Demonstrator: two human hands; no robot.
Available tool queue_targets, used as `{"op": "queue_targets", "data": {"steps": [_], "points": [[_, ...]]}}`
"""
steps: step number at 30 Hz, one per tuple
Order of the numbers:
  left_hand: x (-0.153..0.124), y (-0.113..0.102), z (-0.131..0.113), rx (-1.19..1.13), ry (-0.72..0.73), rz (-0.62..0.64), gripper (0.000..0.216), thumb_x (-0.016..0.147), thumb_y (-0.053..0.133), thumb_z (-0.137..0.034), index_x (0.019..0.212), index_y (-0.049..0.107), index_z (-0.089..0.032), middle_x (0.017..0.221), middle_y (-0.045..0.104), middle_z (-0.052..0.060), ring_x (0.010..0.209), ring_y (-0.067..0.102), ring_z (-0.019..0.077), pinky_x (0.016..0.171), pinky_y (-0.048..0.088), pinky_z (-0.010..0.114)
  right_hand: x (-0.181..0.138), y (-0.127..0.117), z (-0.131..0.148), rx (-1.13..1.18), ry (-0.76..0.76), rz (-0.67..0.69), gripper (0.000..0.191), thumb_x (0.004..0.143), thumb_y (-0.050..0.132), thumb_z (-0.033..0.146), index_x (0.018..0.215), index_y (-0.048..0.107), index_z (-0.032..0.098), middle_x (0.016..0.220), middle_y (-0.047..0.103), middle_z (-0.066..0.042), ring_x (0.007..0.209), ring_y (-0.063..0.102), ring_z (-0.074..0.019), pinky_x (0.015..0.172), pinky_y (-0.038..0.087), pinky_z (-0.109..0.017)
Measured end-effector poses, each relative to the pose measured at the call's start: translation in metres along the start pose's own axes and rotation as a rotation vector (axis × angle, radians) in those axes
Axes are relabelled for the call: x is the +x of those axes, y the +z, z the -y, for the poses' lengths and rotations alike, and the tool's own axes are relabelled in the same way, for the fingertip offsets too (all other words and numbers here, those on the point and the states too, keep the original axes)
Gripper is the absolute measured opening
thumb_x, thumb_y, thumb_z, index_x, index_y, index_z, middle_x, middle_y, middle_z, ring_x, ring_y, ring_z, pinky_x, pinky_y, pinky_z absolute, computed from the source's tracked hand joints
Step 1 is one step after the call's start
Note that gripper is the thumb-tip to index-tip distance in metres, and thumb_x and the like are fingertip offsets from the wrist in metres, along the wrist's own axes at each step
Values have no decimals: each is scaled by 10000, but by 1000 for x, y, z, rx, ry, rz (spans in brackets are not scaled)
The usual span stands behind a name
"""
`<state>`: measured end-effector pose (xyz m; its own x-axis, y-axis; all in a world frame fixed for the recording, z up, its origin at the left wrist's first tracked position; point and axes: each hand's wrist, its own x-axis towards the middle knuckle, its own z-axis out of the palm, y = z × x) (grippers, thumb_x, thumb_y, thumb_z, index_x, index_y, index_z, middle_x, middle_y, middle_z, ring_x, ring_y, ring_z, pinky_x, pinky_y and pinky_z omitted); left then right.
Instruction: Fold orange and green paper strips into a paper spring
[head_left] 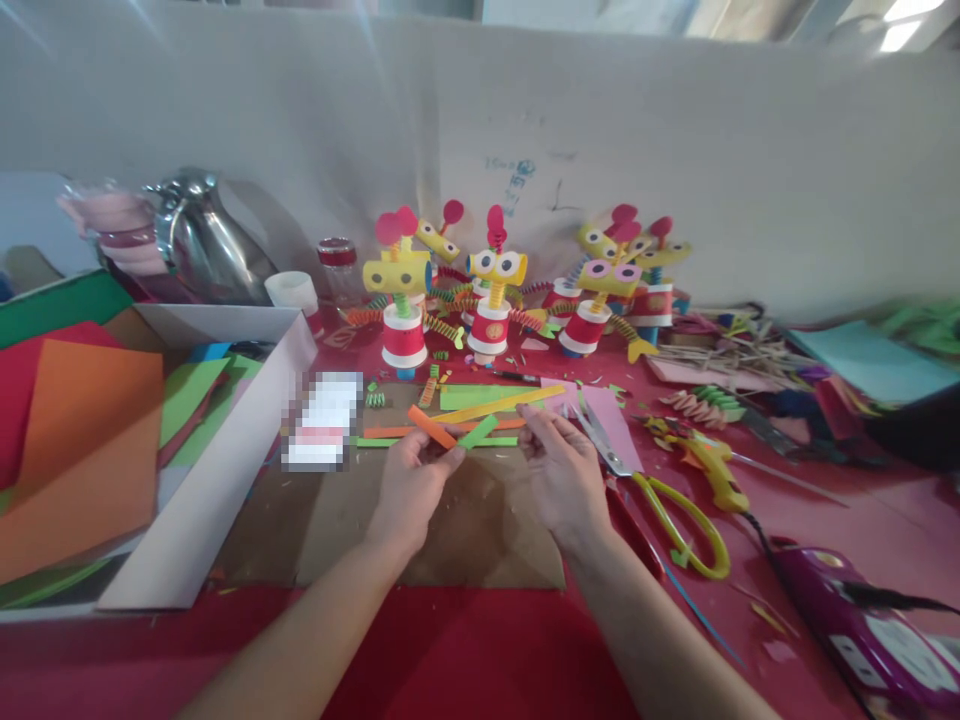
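Note:
My left hand [411,487] pinches an orange paper strip [430,426] and a green paper strip [478,432] that cross each other above a brown cardboard sheet [480,530]. My right hand [561,470] hovers just to the right with fingers curled, its fingertips close to the strips' right end; whether it touches them is unclear. More green, orange and yellow strips [495,404] lie on the table just beyond the hands.
Yellow-handled scissors [660,500] lie right of my right hand, a yellow glue gun [712,470] beyond. Several paper-cup figures [491,325] stand at the back. A white box [217,470] with coloured paper sits left. Metal kettle [199,240] back left; purple device [862,630] front right.

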<state>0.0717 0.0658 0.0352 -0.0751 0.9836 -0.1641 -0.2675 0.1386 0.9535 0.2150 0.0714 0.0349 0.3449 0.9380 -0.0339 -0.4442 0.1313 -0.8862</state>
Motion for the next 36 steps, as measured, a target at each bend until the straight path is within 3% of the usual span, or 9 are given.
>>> {"op": "queue_targets", "data": {"steps": [2, 4, 8, 12, 17, 28, 32, 36], "points": [[2, 0, -1, -188, -77, 45, 148, 651, 741, -117, 791, 716, -156, 768, 676, 12, 760, 588, 124, 767, 441, 250, -5, 1, -2, -77, -24, 45, 156, 722, 749, 353, 761, 740, 202, 647, 592, 24, 605, 488, -95, 616, 414, -233], [4, -1, -2, -382, -185, 97, 142, 638, 752, -102, 768, 708, -140, 764, 676, 19, 727, 595, 118, 754, 462, 249, -12, 4, -6, -189, -62, 174, 167, 771, 709, 355, 847, 733, 209, 721, 619, 6, 654, 532, -114, 653, 446, -252], [5, -3, -5, -620, -392, 112, 107, 663, 704, -38, 706, 664, -127, 707, 658, 21, 630, 586, 101, 628, 481, 217, -24, 7, -14, -476, -325, 371, 268, 764, 725, 253, 1029, 683, 252, 965, 631, -36, 831, 602, -174, 767, 500, -320], [1, -2, -10, -712, -494, 79, 165, 683, 651, 17, 645, 613, -138, 652, 635, 6, 576, 572, 85, 560, 474, 185, -24, 6, -15, -685, -586, 357, 244, 769, 708, 152, 990, 690, 253, 972, 624, -44, 909, 606, -187, 808, 507, -314], [-2, 1, -14, -717, -505, 121, 163, 699, 625, 26, 676, 613, -135, 647, 640, 2, 548, 570, 77, 574, 496, 189, -23, 5, -11, -736, -717, 367, 200, 800, 656, 110, 948, 688, 240, 940, 625, -45, 888, 616, -181, 793, 520, -305], [-2, 1, -10, -677, -478, 196, 226, 670, 696, -7, 831, 624, -148, 700, 647, -5, 588, 603, 93, 614, 508, 205, -23, 4, -12, -684, -668, 351, 228, 830, 579, 80, 936, 686, 250, 953, 641, -31, 905, 620, -168, 809, 516, -290], [-1, 1, -8, -608, -382, 135, 242, 653, 724, -23, 826, 623, -158, 707, 656, -12, 593, 602, 83, 612, 492, 195, -22, 5, -11, -641, -551, 343, 179, 793, 653, 126, 913, 706, 248, 916, 636, -30, 874, 612, -173, 794, 511, -305], [0, 1, -7, -492, -213, 134, 233, 638, 762, -76, 805, 626, -166, 736, 667, -12, 703, 629, 102, 686, 483, 209, -22, 6, -10, -564, -370, 425, 169, 831, 654, 264, 994, 691, 241, 914, 656, -44, 850, 611, -185, 783, 510, -331]]}}
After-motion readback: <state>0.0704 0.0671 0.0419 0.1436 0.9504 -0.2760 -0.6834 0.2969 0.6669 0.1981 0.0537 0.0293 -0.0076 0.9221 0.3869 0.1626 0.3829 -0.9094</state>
